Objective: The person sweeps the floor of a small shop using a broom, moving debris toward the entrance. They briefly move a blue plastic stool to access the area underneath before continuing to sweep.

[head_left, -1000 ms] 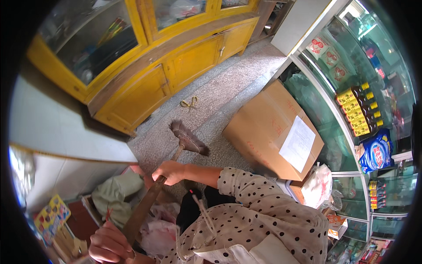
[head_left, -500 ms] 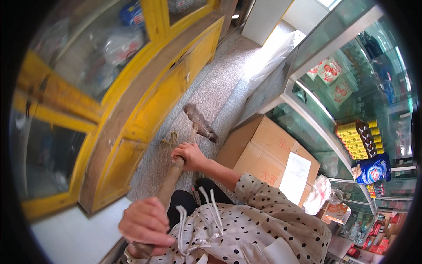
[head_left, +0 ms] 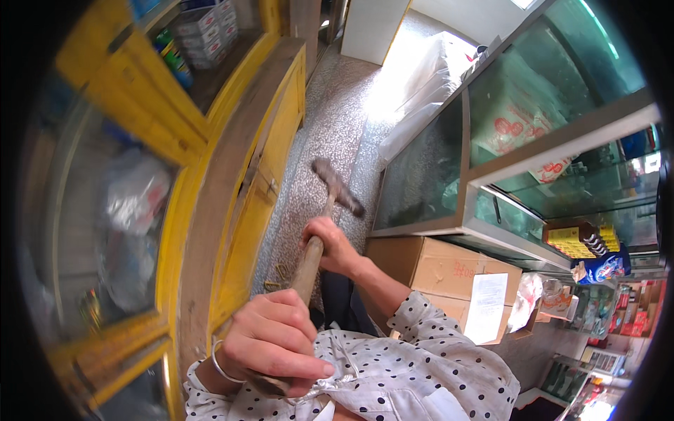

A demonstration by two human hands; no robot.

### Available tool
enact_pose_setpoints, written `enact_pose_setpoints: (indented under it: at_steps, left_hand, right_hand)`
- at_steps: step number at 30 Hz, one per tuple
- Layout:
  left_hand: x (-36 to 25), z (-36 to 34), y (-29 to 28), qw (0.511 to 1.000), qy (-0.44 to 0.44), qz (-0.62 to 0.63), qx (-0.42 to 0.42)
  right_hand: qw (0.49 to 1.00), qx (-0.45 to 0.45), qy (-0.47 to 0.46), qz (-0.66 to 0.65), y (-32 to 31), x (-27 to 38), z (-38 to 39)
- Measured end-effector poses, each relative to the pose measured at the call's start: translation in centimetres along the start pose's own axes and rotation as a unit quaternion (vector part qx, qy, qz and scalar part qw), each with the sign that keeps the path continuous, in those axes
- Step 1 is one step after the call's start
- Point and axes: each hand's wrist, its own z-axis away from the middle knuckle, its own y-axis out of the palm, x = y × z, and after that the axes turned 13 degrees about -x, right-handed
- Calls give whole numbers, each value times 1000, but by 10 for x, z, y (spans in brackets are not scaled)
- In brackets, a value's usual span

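A wooden-handled mop slants away from me, its dark shaggy head on the speckled floor. My left hand, with a bangle at the wrist, is closed around the upper end of the handle close to my body. Farther down, my right hand wraps round the same handle. The mop head is slightly smeared by motion, and the lower handle is partly behind my right hand.
Yellow cabinets with glass doors line the left side. To the right are a glass display counter and a cardboard box with a white paper sheet. A thin yellowish loop lies near the cabinet base. Plastic-covered goods stand farther ahead.
My view has shifted forward and turned. Both hands still grip the mop handle; in the picture they and the mop head sit farther right, with the left hand nearer the right.
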Motion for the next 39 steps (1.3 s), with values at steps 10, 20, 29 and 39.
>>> enact_pose_setpoints:
  at_steps: [10,20,29,39]
  left_hand:
    - [290,-142,-45,992,-42,-117,17]
    - [616,-270,-28,995,-34,-84,-38]
    - [671,-252,-87,966,-159,-191,73]
    - [354,-389,-130,964,-92,123,219]
  right_hand:
    - [980,-178,-32,80,-72,-271,-237]
    - [970,-113,27,214,-194,-561,-374]
    - [899,-102,169,391,-133,-592,-323]
    - [972,21,193,131,-74,-318,-301]
